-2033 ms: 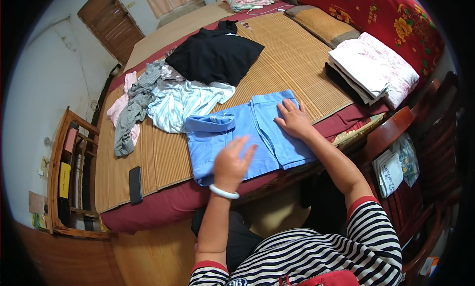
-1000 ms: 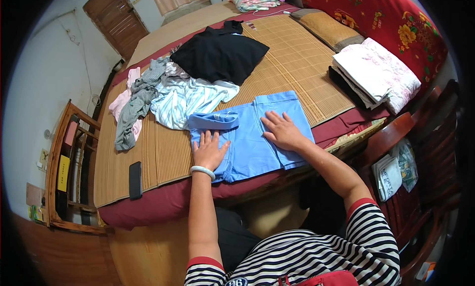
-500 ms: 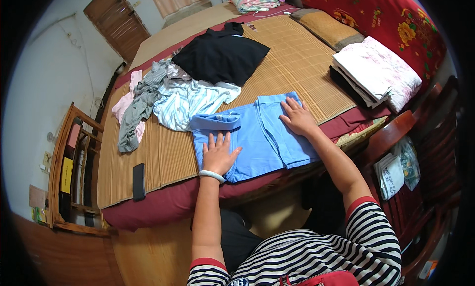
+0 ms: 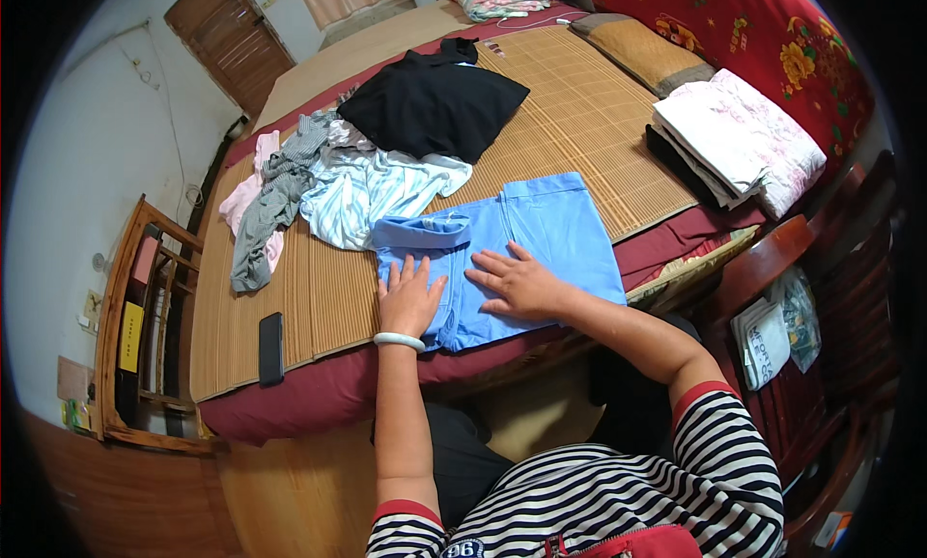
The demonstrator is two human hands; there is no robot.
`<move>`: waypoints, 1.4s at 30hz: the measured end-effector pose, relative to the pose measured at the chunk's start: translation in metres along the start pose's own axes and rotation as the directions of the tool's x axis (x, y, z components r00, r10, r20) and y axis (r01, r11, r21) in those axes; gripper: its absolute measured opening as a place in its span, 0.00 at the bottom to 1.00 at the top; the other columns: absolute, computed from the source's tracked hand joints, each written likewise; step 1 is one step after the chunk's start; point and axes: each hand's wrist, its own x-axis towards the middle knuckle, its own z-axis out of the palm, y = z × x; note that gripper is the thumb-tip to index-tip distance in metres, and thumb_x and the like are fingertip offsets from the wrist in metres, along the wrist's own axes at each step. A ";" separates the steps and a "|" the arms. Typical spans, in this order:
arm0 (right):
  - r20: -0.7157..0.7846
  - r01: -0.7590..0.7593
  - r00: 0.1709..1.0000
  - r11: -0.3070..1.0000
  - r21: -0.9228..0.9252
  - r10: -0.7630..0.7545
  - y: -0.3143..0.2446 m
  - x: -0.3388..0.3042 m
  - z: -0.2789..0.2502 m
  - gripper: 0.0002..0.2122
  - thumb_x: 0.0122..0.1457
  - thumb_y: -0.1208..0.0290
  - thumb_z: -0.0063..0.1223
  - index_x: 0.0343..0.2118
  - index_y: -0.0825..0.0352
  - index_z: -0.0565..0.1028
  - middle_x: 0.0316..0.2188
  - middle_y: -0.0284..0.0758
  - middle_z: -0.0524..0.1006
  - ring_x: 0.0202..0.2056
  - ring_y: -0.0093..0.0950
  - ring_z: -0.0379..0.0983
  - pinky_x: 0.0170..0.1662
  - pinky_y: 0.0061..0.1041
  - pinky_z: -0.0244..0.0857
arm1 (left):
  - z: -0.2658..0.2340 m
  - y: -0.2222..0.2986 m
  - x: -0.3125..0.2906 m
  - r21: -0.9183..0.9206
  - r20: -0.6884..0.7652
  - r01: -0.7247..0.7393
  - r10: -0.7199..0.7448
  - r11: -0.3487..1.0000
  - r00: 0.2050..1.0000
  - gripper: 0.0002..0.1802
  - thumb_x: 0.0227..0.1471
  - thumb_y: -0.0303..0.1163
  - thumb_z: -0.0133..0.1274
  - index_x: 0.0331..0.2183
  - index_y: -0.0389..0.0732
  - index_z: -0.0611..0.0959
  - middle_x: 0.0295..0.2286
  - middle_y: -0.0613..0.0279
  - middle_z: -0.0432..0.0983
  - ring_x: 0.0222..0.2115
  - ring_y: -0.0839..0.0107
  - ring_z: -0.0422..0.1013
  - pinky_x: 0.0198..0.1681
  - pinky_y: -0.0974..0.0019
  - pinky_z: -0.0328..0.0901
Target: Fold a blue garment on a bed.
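A blue shirt (image 4: pixel 570 232) lies folded at the near edge of the bed, its collar band at the left end. My left hand (image 4: pixel 409 302) rests flat on the shirt just below the collar, fingers spread, a pale bangle at the wrist. My right hand (image 4: pixel 517 281) lies flat on the middle of the shirt with its fingers apart. Neither hand grips the cloth. Beyond the shirt is a rumpled blue-and-white striped garment (image 4: pixel 362 206), with a black garment (image 4: pixel 435 104) partly over it. A grey garment (image 4: pixel 261 225) and a pink one (image 4: pixel 243 193) lie to the left.
A dark phone (image 4: pixel 271 348) lies on the bamboo mat (image 4: pixel 319 302) at the near left. Folded white floral clothes (image 4: pixel 724 133) are stacked on the right, before a brown pillow (image 4: pixel 642 51). A wooden chair (image 4: pixel 763 268) with plastic-wrapped items stands beside the bed at right.
My right hand has moved left from the shirt's far right part to its middle, and the cloth there looks flatter. My left hand has shifted slightly left.
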 end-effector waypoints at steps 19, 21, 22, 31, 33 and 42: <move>0.001 0.112 0.994 0.981 0.160 -0.113 -0.012 0.010 -0.005 0.31 0.62 0.47 0.47 0.60 0.66 0.66 0.63 0.48 0.62 0.66 0.43 0.55 0.67 0.46 0.46 | 0.009 0.014 -0.002 0.064 0.025 -0.009 0.008 0.998 1.000 0.40 0.59 0.59 0.43 0.64 0.47 0.63 0.65 0.47 0.52 0.67 0.48 0.45 0.66 0.38 0.40; -0.045 0.151 0.989 0.943 0.298 -0.144 -0.004 0.014 -0.013 0.23 0.63 0.55 0.50 0.55 0.65 0.71 0.58 0.48 0.68 0.60 0.45 0.63 0.63 0.46 0.54 | 0.007 0.016 0.000 0.048 0.023 -0.033 0.032 0.998 0.999 0.39 0.59 0.59 0.43 0.64 0.47 0.64 0.64 0.47 0.53 0.66 0.48 0.46 0.65 0.38 0.41; -0.044 0.154 0.988 0.941 0.300 -0.148 0.000 0.016 -0.019 0.23 0.63 0.55 0.50 0.55 0.65 0.71 0.58 0.48 0.68 0.60 0.45 0.63 0.63 0.46 0.54 | 0.007 0.014 0.000 0.033 0.018 -0.049 0.048 0.998 0.999 0.38 0.59 0.58 0.44 0.63 0.46 0.65 0.64 0.46 0.54 0.66 0.48 0.48 0.65 0.38 0.41; -0.192 -0.472 0.871 0.879 -0.069 0.453 0.061 -0.007 -0.013 0.27 0.63 0.52 0.47 0.58 0.67 0.68 0.61 0.50 0.64 0.63 0.45 0.58 0.65 0.50 0.48 | 0.000 -0.019 0.000 -0.028 -0.033 0.150 -0.151 0.988 0.988 0.38 0.59 0.59 0.43 0.62 0.44 0.66 0.64 0.50 0.55 0.66 0.50 0.48 0.65 0.37 0.42; -0.125 -0.464 0.882 0.884 -0.063 0.454 0.054 -0.005 -0.008 0.30 0.63 0.49 0.45 0.60 0.66 0.66 0.63 0.50 0.61 0.66 0.44 0.53 0.66 0.51 0.43 | 0.007 -0.019 0.001 0.014 -0.020 0.160 -0.160 0.987 0.987 0.39 0.60 0.59 0.41 0.63 0.43 0.65 0.65 0.50 0.53 0.66 0.51 0.47 0.65 0.37 0.41; -0.112 -0.163 0.981 0.985 -0.054 0.156 0.004 0.004 0.016 0.35 0.62 0.42 0.41 0.63 0.67 0.63 0.64 0.50 0.61 0.67 0.43 0.53 0.67 0.50 0.41 | 0.017 0.023 0.001 0.168 0.031 -0.048 0.044 0.985 0.999 0.40 0.61 0.59 0.39 0.65 0.43 0.61 0.65 0.52 0.53 0.67 0.50 0.46 0.66 0.38 0.39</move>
